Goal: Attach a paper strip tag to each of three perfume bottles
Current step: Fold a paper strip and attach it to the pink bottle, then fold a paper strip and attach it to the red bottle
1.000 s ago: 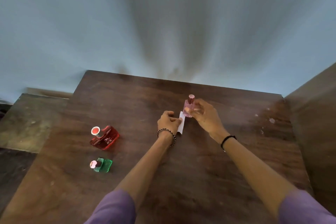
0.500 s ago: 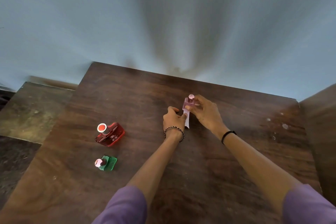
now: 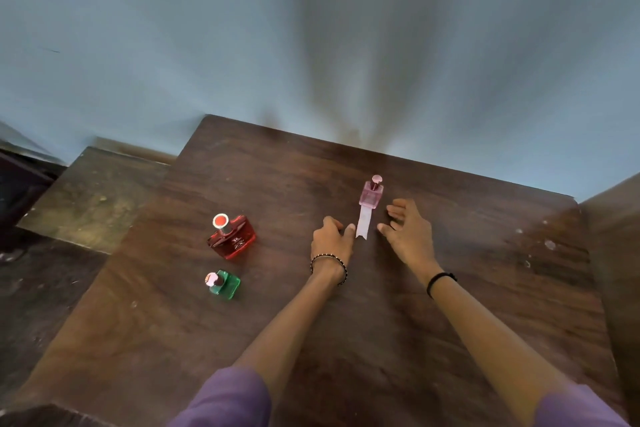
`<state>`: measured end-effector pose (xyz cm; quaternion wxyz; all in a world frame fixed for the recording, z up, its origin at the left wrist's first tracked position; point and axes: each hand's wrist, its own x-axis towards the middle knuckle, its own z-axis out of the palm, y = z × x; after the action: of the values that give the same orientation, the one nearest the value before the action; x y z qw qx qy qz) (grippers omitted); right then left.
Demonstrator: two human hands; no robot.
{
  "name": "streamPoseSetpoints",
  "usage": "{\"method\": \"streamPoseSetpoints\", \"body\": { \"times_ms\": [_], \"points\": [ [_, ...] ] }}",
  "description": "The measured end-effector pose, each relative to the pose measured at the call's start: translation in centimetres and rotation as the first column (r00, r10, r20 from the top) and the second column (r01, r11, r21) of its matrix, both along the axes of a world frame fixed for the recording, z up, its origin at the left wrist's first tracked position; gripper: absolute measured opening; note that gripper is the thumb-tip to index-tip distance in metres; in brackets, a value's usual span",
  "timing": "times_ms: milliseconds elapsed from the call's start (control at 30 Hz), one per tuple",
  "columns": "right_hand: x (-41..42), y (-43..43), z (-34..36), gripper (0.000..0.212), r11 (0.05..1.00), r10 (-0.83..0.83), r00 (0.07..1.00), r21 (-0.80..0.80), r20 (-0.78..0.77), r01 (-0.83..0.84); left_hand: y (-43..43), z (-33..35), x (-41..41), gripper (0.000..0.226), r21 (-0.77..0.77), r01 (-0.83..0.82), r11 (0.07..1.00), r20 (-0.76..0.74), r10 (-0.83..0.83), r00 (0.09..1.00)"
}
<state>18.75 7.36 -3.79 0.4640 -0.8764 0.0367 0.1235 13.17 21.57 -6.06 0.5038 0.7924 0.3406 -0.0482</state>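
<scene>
1. Standing upright toward the far side of the desk [image 3: 485,305], the pink perfume bottle [image 3: 371,196] has a pale paper strip [image 3: 363,224] running from its base straight toward the near edge. The strip's long axis points near-to-far, and it lies flat on the wood.
2. The left hand [image 3: 330,241] sits just left of the strip's near end, fingers curled under and thumb tip right at the strip's edge. Whether it presses or pinches the paper cannot be told.
3. The right hand [image 3: 410,234] hovers just right of the strip and near the bottle, fingers loosely spread and holding nothing. It is apart from both.
4. The tagged bottle lies between the two hands and a little farther out. Either hand could reach it, though the left is closer to the strip.
5. The red bottle [image 3: 233,239] and the green bottle [image 3: 225,282] stand well to the left, the green nearer the person. Neither shows a strip, so two bottles seem left to do.
6. Both lie on the left hand's side, so that hand is better placed for the next one, most likely the red.
7. Nothing stands between the hands and those bottles. No spare strips are in view, so where the next tag comes from is unclear.
</scene>
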Motion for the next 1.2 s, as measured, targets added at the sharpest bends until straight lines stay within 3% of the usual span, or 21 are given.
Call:
{"method": "streamPoseSetpoints", "body": {
  "times_ms": [233, 467, 567, 767, 900, 1067, 1200],
  "points": [
    [-6.3, 1.0, -1.2, 0.038, 0.995, -0.078, 0.99, -0.054, 0.118, 0.084, 1.2, 0.7, -8.3, 0.018, -0.07, -0.114, 0.991, 0.048, 0.118, 0.992],
    [-12.0, 1.4, -1.8, 0.024, 0.995, 0.061, 0.99, -0.086, 0.126, -0.05, 3.8, 0.8, -16.3, 0.018, -0.064, -0.383, 0.922, 0.01, 0.384, 0.923],
    [-14.0, 0.9, -1.8, 0.022, 0.984, 0.144, 0.979, -0.123, 0.142, -0.127, 4.3, 1.0, -18.2, 0.019, -0.077, -0.384, 0.92, 0.016, 0.387, 0.922],
    [-18.4, -2.4, -1.3, 0.017, 0.97, 0.204, 0.971, -0.159, 0.124, -0.183, 0.5, 1.8, -18.6, 0.015, -0.105, -0.123, 0.987, 0.026, 0.126, 0.992],
    [-21.0, -6.4, -0.9, 0.014, 0.962, 0.208, 0.973, -0.199, 0.096, -0.186, -4.1, 2.0, -18.1, 0.01, -0.072, 0.158, 0.985, 0.031, -0.156, 0.987],
    [-23.7, -13.3, -0.6, 0.013, 0.958, 0.118, 0.989, -0.271, 0.084, -0.091, -9.3, 1.7, -17.8, 0.006, -0.01, 0.495, 0.869, -0.013, -0.495, 0.869],
    [-25.7, -19.3, -0.3, 0.017, 0.935, 0.017, 0.991, -0.355, 0.132, 0.032, -13.3, 2.3, -17.9, 0.006, 0.057, 0.665, 0.744, -0.016, -0.666, 0.746]
  ]
}}
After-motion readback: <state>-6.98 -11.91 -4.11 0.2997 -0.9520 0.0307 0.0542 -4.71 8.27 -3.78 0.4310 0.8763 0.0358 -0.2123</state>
